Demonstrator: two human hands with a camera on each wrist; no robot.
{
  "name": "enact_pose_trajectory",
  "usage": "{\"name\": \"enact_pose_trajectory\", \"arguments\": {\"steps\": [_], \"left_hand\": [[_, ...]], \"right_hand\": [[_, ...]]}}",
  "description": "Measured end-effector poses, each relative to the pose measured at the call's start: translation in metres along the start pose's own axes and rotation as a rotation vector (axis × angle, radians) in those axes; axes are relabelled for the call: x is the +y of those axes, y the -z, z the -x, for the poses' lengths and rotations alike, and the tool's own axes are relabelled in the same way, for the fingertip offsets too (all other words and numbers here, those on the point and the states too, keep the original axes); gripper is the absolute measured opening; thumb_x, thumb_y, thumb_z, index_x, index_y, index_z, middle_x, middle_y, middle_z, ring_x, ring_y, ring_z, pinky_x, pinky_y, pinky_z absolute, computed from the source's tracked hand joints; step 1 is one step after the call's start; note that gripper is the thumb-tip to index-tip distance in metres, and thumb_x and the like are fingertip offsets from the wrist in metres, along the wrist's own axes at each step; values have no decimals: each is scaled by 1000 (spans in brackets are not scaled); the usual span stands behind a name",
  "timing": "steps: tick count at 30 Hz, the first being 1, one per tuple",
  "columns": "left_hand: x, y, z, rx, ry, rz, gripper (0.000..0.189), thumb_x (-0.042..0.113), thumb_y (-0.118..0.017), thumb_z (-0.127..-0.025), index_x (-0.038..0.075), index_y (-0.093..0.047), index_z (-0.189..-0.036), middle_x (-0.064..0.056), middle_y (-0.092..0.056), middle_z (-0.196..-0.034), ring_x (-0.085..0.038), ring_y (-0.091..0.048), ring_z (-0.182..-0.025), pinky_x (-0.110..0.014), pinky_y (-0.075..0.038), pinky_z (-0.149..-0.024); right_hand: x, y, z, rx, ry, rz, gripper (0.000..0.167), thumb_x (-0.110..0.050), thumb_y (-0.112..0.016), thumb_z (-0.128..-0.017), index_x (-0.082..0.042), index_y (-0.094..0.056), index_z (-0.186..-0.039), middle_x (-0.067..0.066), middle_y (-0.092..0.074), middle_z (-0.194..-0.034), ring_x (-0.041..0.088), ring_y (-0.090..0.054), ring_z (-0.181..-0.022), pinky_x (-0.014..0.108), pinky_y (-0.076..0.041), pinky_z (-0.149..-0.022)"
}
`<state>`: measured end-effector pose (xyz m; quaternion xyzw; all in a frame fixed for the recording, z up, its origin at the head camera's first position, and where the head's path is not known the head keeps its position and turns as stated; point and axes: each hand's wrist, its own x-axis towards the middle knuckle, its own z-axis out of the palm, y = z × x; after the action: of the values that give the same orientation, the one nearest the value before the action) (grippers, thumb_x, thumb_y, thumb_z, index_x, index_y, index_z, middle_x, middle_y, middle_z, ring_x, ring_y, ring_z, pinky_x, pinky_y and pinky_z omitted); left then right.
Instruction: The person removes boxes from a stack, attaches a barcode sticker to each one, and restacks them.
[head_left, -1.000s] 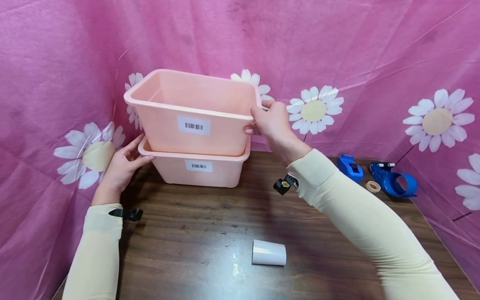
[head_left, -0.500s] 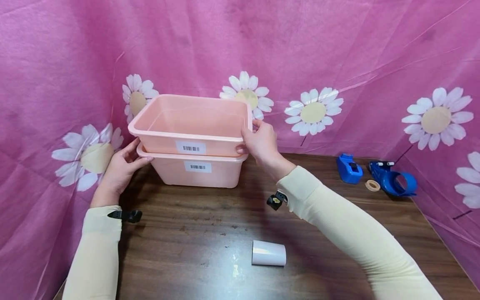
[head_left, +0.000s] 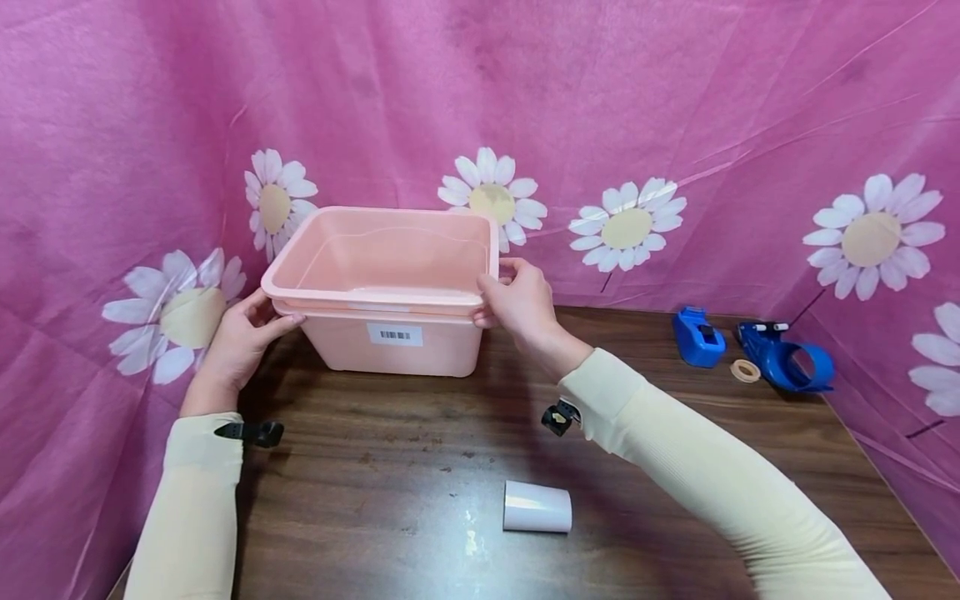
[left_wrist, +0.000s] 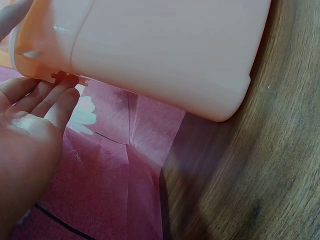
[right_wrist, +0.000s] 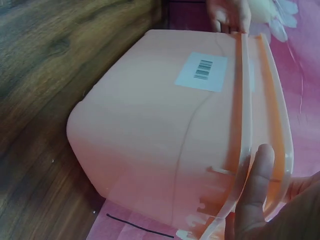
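Two pink plastic bins are nested on the table. The lower bin (head_left: 442, 354) has a barcode label (head_left: 395, 334) on its front. Inside it sits the upper bin (head_left: 390, 250), its rim just above the lower one and its own label almost wholly hidden. At the left end my left hand (head_left: 240, 343) holds the lower bin's rim, thumb at the front; in the left wrist view its fingertips curl in beneath that rim. My right hand (head_left: 525, 310) pinches the upper bin's right rim. In the right wrist view a narrow gap separates the two rims.
A white cylinder (head_left: 537, 507) lies near the front of the wooden table (head_left: 360, 500). At the back right are a small blue tape dispenser (head_left: 699, 337), a tan ring (head_left: 745, 372) and a larger blue tape dispenser (head_left: 783, 358). Pink flowered cloth (head_left: 570, 100) hangs behind.
The upper bin has sunk down into the lower bin, and its label has slipped behind the lower rim. My right hand went down with it; my left hand stayed put.
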<state>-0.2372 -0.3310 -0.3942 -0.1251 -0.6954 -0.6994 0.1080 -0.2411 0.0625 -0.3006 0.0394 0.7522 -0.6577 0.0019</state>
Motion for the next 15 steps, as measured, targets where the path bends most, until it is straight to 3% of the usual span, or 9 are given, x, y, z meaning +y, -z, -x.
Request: {"name": "enact_pose_trajectory", "arguments": {"steps": [15], "left_hand": [[0, 1, 1, -8, -2, 20, 64, -9, -74, -102, -4, -53, -162, 10, -75, -138, 1, -69, -119, -9, -58, -101]], "right_hand": [[6, 1, 2, -2, -15, -78, 52, -3, -66, -105, 7, -57, -155, 10, -63, -109, 9, -71, -55, 27, -67, -59]]}}
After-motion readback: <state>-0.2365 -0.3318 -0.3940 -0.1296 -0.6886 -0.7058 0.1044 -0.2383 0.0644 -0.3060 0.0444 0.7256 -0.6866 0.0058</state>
